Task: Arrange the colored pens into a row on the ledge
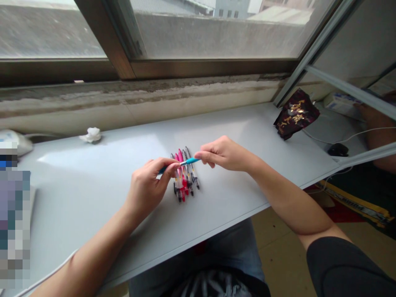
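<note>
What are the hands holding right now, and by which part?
A blue pen, above the row of pens on the table: the left hand pinches one end, the right hand the other end.

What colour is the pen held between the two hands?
The pen is turquoise blue, clearest in the head view.

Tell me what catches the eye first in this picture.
Mid-table, the left hand and right hand pinch a blue pen by its ends. Just beneath it, a row of pink and dark pens lies side by side on the white table. A dark foil bag sits at the far right, below the window.
</note>
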`<state>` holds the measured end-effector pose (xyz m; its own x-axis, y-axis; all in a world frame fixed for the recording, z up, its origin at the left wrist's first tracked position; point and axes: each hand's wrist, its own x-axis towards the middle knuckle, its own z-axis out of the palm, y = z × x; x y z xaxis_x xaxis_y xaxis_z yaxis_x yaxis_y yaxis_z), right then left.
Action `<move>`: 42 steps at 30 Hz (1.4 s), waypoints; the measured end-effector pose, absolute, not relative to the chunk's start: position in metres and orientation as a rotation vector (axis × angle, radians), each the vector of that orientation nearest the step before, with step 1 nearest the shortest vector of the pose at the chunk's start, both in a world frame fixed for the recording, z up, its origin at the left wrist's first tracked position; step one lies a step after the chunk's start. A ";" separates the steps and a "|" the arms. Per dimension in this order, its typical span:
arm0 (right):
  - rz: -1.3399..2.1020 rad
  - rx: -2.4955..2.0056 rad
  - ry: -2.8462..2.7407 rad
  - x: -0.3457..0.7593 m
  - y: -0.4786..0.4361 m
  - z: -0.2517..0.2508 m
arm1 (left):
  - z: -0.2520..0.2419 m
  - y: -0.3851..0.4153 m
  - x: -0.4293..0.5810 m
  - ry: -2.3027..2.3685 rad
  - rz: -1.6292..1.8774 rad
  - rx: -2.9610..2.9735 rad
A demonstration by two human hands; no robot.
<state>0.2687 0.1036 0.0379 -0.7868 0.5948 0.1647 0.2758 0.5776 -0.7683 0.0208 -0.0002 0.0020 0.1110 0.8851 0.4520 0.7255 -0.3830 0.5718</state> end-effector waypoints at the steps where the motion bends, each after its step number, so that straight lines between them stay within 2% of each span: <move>1: 1.073 -0.721 -2.427 0.268 0.103 0.038 | 0.002 0.000 0.021 1.598 1.132 2.174; 10: 1.108 -0.608 -2.447 0.269 0.103 0.038 | 0.006 -0.002 0.021 1.618 1.166 2.037; 18: 1.655 -0.764 -2.218 0.264 0.100 0.043 | 0.015 -0.008 0.023 1.434 1.302 2.489; 21: 1.745 -0.752 -2.107 0.263 0.101 0.043 | 0.016 -0.009 0.025 1.335 1.287 2.596; 27: 1.633 -0.847 -1.728 0.258 0.107 0.034 | 0.009 -0.011 0.033 0.933 0.996 2.643; 42: 1.555 -0.820 -1.967 0.257 0.102 0.033 | 0.006 -0.013 0.035 0.851 0.939 2.606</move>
<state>0.2569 0.1017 0.0332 -0.6949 0.7189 0.0160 0.1502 0.1668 -0.9745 0.0350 -0.0133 0.0063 0.6232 0.5986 0.5033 0.4420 -0.8005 0.4048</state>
